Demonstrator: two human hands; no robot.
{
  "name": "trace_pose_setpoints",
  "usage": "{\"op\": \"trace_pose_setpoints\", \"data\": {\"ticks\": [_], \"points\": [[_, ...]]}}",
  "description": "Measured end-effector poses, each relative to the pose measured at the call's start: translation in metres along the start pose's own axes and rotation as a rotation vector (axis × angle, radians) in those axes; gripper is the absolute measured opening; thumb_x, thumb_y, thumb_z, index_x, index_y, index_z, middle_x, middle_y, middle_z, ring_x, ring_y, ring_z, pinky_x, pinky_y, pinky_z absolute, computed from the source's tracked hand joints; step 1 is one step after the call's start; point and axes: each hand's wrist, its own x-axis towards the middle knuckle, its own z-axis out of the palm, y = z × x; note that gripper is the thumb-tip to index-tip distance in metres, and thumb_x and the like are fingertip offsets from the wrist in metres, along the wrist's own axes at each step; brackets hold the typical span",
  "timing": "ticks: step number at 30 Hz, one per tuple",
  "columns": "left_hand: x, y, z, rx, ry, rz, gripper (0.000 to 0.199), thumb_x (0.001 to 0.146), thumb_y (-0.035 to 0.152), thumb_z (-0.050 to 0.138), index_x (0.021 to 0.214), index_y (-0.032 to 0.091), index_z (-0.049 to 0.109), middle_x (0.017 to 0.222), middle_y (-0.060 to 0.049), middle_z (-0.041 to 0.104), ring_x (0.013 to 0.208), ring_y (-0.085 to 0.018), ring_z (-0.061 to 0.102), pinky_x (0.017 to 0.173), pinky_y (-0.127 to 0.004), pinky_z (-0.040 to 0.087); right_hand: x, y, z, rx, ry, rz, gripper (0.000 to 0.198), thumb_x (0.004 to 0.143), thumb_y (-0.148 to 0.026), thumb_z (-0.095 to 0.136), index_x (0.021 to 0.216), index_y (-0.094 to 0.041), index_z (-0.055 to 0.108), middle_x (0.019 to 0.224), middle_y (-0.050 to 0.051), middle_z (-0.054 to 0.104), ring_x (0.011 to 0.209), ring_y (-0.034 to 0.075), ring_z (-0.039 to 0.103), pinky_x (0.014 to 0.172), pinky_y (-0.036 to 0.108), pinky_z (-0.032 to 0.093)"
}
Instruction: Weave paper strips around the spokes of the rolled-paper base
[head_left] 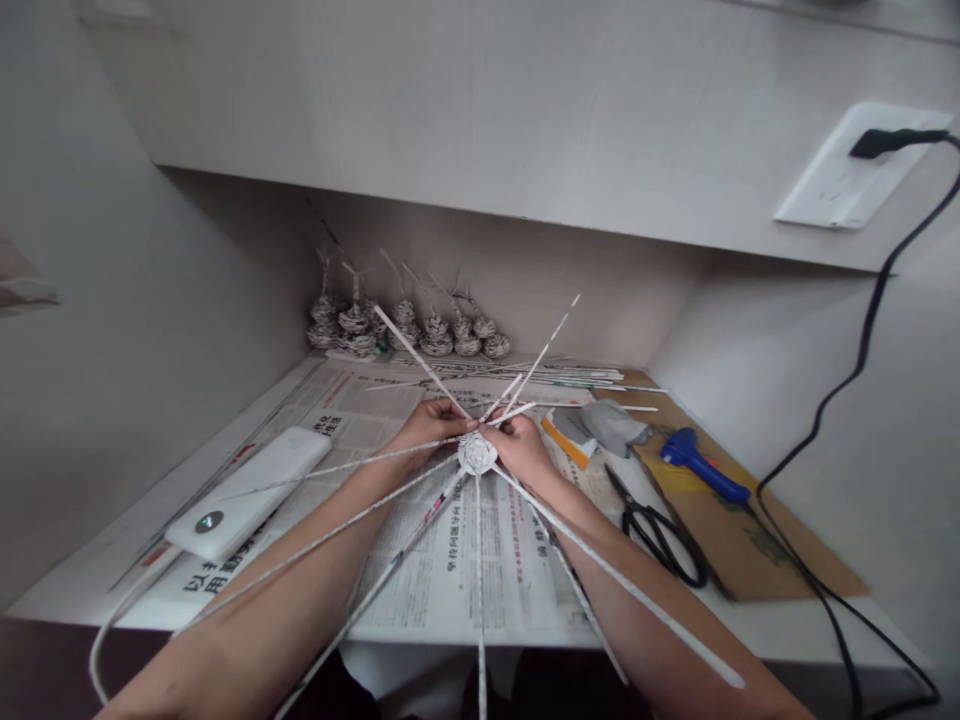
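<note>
A small round weaving of rolled newspaper tubes (478, 455) is held up over the newspaper-covered desk, its long paper spokes fanning out on all sides. My left hand (435, 424) pinches the far left edge of the weaving, thumb and fingertips at the base of a paper tube. On the far right edge, my right hand (519, 440) has its fingers closed around the paper tubes beside the woven centre. Several spokes stretch back over both forearms toward me. The exact grip of the fingertips is partly hidden behind the tubes.
Several gourd-shaped paper weavings (436, 336) line the back wall beside loose paper tubes (585, 376). A white power bank (251, 490) with a cable lies left. Black scissors (660, 535), a blue glue gun (705, 468) and cardboard (787, 550) are right. A black cord (832, 385) hangs there.
</note>
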Motion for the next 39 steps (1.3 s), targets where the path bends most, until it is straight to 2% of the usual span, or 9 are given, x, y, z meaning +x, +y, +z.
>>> {"op": "trace_pose_setpoints", "data": {"ticks": [3,9,16,21,23,27,30,35,39], "points": [[0.000,0.000,0.000,-0.026,-0.007,-0.009,0.038,0.046,0.031,0.088,0.065,0.013,0.061,0.058,-0.001,0.064,0.050,-0.013,0.056,0.050,-0.024,0.042,-0.002,-0.003,0.001,0.022,0.026,0.009,0.014,0.071,-0.032,0.065,0.071,-0.018,0.062,0.061,-0.002,0.063,0.055,0.014,0.055,0.055,0.025,0.043],[-0.003,0.002,0.003,-0.082,-0.042,-0.040,0.039,0.048,0.030,0.088,0.067,0.015,0.058,0.058,0.001,0.063,0.049,-0.012,0.055,0.048,-0.023,0.039,-0.002,-0.004,0.000,-0.084,0.012,-0.013,0.015,0.075,-0.031,0.061,0.077,-0.018,0.067,0.073,0.002,0.070,0.067,0.018,0.062,0.062,0.027,0.046],[-0.002,0.002,0.000,-0.014,-0.103,-0.077,0.042,0.044,0.026,0.090,0.078,0.013,0.067,0.062,-0.002,0.066,0.051,-0.013,0.057,0.048,-0.023,0.038,-0.002,-0.004,0.000,-0.123,-0.012,-0.055,0.013,0.072,-0.031,0.064,0.077,-0.019,0.067,0.072,0.001,0.070,0.066,0.018,0.061,0.061,0.027,0.045],[0.001,0.002,-0.002,-0.060,-0.016,-0.037,0.045,0.040,0.021,0.091,0.079,0.011,0.071,0.065,-0.004,0.069,0.057,-0.016,0.061,0.060,-0.028,0.046,-0.002,-0.014,-0.002,0.092,-0.028,0.105,0.021,0.065,-0.037,0.069,0.071,-0.017,0.065,0.062,0.000,0.065,0.057,0.015,0.057,0.056,0.026,0.042],[0.001,0.002,-0.003,-0.061,-0.020,-0.041,0.044,0.041,0.023,0.090,0.080,0.010,0.072,0.067,-0.005,0.070,0.058,-0.017,0.062,0.061,-0.029,0.047,-0.002,-0.016,-0.004,0.144,-0.012,0.151,0.024,0.063,-0.039,0.072,0.067,-0.017,0.063,0.059,-0.001,0.063,0.054,0.014,0.055,0.054,0.026,0.041],[0.003,-0.001,-0.007,-0.003,-0.065,-0.087,0.039,0.045,0.028,0.088,0.075,0.009,0.073,0.066,-0.007,0.070,0.055,-0.017,0.061,0.055,-0.028,0.044,0.000,-0.014,-0.005,0.180,0.022,0.181,0.028,0.058,-0.039,0.076,0.061,-0.018,0.059,0.053,-0.004,0.059,0.047,0.011,0.049,0.049,0.024,0.038],[0.003,-0.003,-0.009,0.021,-0.052,-0.123,0.032,0.048,0.028,0.087,0.072,0.011,0.073,0.061,-0.006,0.068,0.050,-0.015,0.057,0.049,-0.025,0.039,0.001,-0.013,-0.003,0.267,0.032,0.192,0.031,0.052,-0.036,0.080,0.060,-0.018,0.056,0.053,-0.005,0.059,0.049,0.011,0.051,0.051,0.024,0.040],[0.000,0.002,-0.006,0.066,-0.075,-0.082,0.022,0.053,0.027,0.084,0.064,0.012,0.072,0.053,-0.004,0.064,0.043,-0.012,0.049,0.043,-0.024,0.032,-0.003,-0.021,-0.002,0.317,-0.054,0.215,0.032,0.054,-0.039,0.081,0.069,-0.018,0.062,0.056,-0.004,0.061,0.048,0.011,0.053,0.047,0.024,0.041],[-0.002,0.009,-0.004,0.067,-0.097,-0.043,0.023,0.049,0.024,0.085,0.064,0.012,0.072,0.056,-0.004,0.066,0.046,-0.013,0.052,0.047,-0.024,0.036,-0.003,-0.023,-0.004,0.309,-0.042,0.245,0.035,0.057,-0.041,0.081,0.078,-0.017,0.067,0.059,-0.001,0.065,0.047,0.012,0.055,0.044,0.024,0.044]]}}
